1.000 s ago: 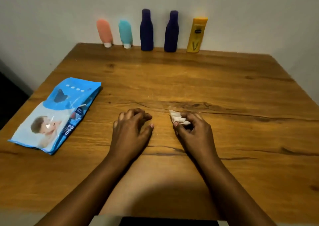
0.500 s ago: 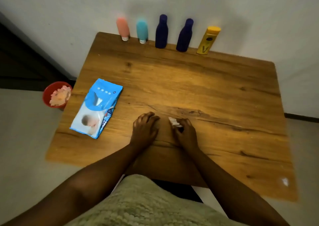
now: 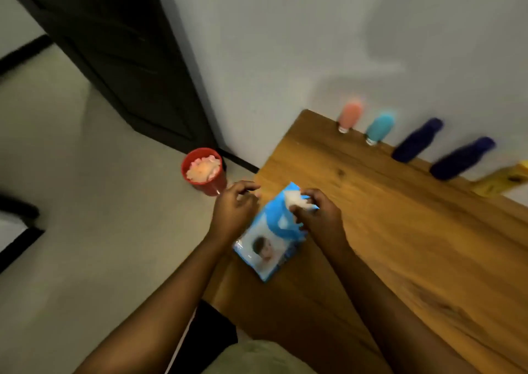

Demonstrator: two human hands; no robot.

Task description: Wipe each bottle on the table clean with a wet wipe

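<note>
One wet wipe [image 3: 297, 200], crumpled, pinched in right hand [image 3: 320, 219]; baby-print wipes pack [image 3: 265, 253] beneath, lettering blurred; left hand [image 3: 231, 213] loosely curled, empty.

No legible text; wipes pack [image 3: 265, 248] blurred

Bare worktop [image 3: 400, 230] lies open between the wet-wipe pack [image 3: 265, 255] at its left edge and the row of bottles [image 3: 417, 140] crowding the far wall. A red bin [image 3: 211, 186] stands on the floor just left.
</note>
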